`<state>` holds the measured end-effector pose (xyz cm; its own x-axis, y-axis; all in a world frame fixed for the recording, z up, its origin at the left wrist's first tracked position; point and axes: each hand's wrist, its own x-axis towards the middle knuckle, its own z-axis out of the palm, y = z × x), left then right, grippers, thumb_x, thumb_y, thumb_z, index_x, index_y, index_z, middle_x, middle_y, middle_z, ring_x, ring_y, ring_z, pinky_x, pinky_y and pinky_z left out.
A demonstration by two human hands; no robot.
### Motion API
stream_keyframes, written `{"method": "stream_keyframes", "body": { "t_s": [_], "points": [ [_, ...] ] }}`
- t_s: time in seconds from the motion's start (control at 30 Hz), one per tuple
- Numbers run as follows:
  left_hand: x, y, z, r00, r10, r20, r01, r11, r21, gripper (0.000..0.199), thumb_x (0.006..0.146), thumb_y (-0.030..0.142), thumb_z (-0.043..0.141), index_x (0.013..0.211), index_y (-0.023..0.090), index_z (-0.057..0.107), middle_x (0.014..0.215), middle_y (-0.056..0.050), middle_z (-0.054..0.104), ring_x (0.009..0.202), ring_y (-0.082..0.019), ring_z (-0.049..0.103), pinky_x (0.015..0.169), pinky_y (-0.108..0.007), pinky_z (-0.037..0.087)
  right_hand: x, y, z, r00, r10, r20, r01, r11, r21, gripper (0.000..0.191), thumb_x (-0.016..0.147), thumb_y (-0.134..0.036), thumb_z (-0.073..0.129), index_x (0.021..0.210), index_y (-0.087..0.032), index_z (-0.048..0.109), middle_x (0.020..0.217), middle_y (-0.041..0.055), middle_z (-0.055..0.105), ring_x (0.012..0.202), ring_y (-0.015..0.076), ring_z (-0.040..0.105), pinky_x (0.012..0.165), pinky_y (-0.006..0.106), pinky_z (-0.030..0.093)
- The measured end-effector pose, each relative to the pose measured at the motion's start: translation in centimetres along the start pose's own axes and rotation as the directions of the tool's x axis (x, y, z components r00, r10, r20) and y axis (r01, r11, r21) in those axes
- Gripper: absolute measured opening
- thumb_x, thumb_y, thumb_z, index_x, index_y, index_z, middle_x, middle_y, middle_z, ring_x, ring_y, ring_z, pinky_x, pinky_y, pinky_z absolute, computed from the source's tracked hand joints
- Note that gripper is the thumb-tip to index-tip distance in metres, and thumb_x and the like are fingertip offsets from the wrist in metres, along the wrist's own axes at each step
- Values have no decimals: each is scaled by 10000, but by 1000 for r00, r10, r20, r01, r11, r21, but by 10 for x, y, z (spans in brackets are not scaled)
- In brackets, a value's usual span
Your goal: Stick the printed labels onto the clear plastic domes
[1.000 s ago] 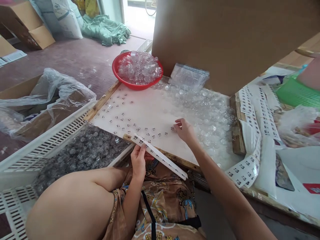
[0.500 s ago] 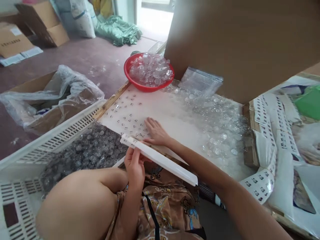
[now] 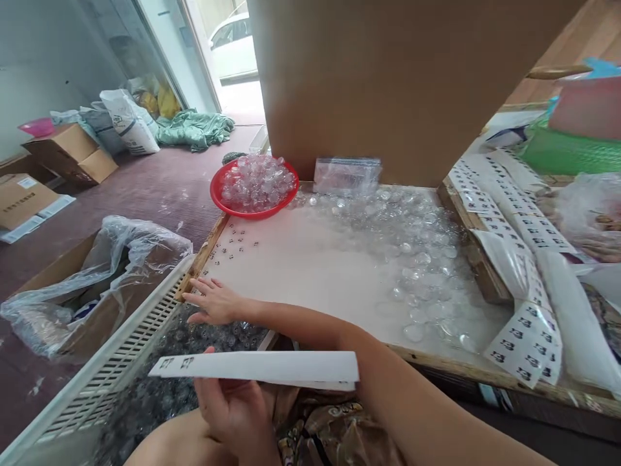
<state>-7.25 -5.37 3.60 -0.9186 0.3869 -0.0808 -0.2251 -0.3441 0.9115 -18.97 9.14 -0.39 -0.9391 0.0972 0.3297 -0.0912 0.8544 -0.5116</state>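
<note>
My left hand (image 3: 237, 411) is closed around a folded white strip of stickers (image 3: 257, 367) with small black printed figures, held level above my lap. My right hand (image 3: 216, 301), palm down and fingers spread, reaches across to the table's left edge, above the crate's contents. White table surface (image 3: 291, 272) carries small black-printed pieces (image 3: 231, 243) at its upper left. Many clear round plastic pieces (image 3: 422, 259) lie loose on its right side. Below my right hand, a white slatted crate (image 3: 121, 340) holds a heap of clear pieces with dark marks (image 3: 169, 362).
A red basin (image 3: 220, 206) heaped with clear pieces stands at the table's far left corner. Behind rises a large cardboard panel (image 3: 378, 84), a clear plastic bag (image 3: 347, 175) before it. Printed sticker sheets (image 3: 528, 336) hang at right. A plastic-lined carton (image 3: 150, 272) sits left.
My right hand has swept left from the table to its edge over the crate. Fewer printed pieces lie on the table. The strip in my left hand has turned level, and the view has shifted.
</note>
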Motion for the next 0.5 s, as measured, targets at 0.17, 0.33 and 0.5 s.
{"method": "stream_keyframes", "body": {
  "t_s": [0.17, 0.33, 0.5],
  "points": [
    [-5, 5, 30, 961, 57, -272, -91, 989, -114, 100, 845, 314, 665, 904, 310, 747, 816, 78, 721, 684, -95, 648, 559, -186, 502, -5, 10, -24, 998, 23, 57, -30, 989, 143, 509, 857, -32, 530, 1335, -209, 544, 1397, 97, 573, 1270, 224, 539, 1151, 447, 299],
    [-7, -4, 34, 968, 57, -243, -81, 993, -90, 161, 830, 363, 681, 903, 231, 736, 686, 47, 668, 616, -80, 598, 548, -161, 445, -28, 15, -61, 952, 284, -117, -223, 901, 372, 411, 869, -77, 548, 1271, -151, 583, 1298, 118, 642, 1183, 223, 597, 1123, 471, 340],
    [-14, -13, 40, 979, 32, -202, -46, 997, -65, 274, 792, 471, 705, 891, 216, 714, 645, 20, 652, 657, -130, 634, 593, -206, 473, -105, -4, -124, 955, 259, 143, -280, 636, 720, 330, 956, -365, 510, 1191, -162, 621, 1142, 101, 695, 956, 173, 669, 846, 325, 536]
  ]
}}
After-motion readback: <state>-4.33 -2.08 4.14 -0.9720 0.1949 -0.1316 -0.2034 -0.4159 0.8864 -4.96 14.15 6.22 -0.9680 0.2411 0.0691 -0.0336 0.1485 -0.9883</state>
